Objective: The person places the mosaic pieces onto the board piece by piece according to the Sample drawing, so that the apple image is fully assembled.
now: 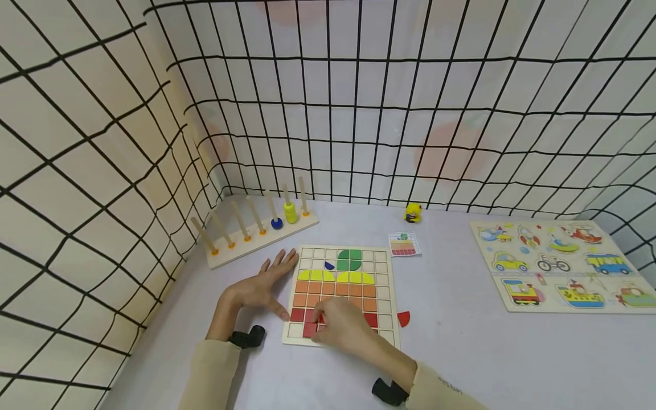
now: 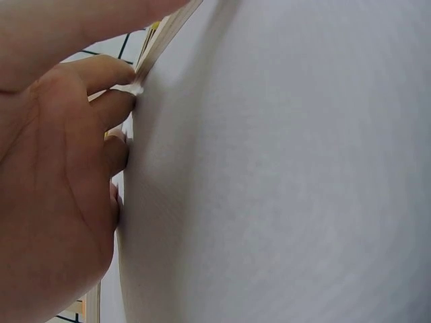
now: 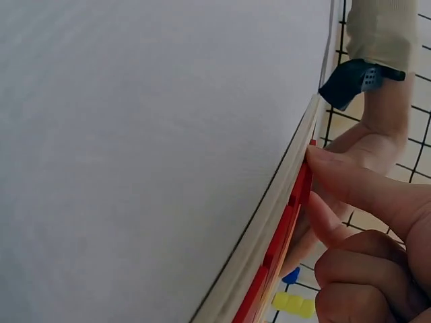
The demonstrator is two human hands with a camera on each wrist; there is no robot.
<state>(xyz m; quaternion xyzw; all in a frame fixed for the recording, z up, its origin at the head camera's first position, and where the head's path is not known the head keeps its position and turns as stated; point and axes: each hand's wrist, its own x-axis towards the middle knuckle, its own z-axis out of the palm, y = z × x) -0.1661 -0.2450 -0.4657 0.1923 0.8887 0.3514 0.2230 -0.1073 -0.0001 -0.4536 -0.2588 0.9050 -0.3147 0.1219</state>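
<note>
A square wooden grid board (image 1: pixel 389 296) lies on the table, with green quarter circles (image 1: pixel 349 260), a blue half circle (image 1: pixel 329 265), yellow half circles (image 1: pixel 310 275), orange squares (image 1: pixel 302 287) and red squares (image 1: pixel 296 315) in its cells. My right hand (image 1: pixel 344 323) is over the board's lower part, thumb and index finger pinching a red square tile (image 1: pixel 309 330) at the bottom row; its other fingers are curled. Fingers spread, my left hand (image 1: pixel 258 289) rests at the board's left side, thumb by the lower left edge and fingertips by the upper left corner. The right hand hides several cells.
A red quarter circle (image 1: pixel 404 319) lies right of the board, a small pattern card (image 1: pixel 405 244) above it. Behind stand a peg rack (image 1: pixel 263 242) with beads and a yellow duck toy (image 1: pixel 413 212). A vehicle puzzle board (image 1: pixel 564 265) lies right. Black netting (image 1: pixel 359 105) encloses the table.
</note>
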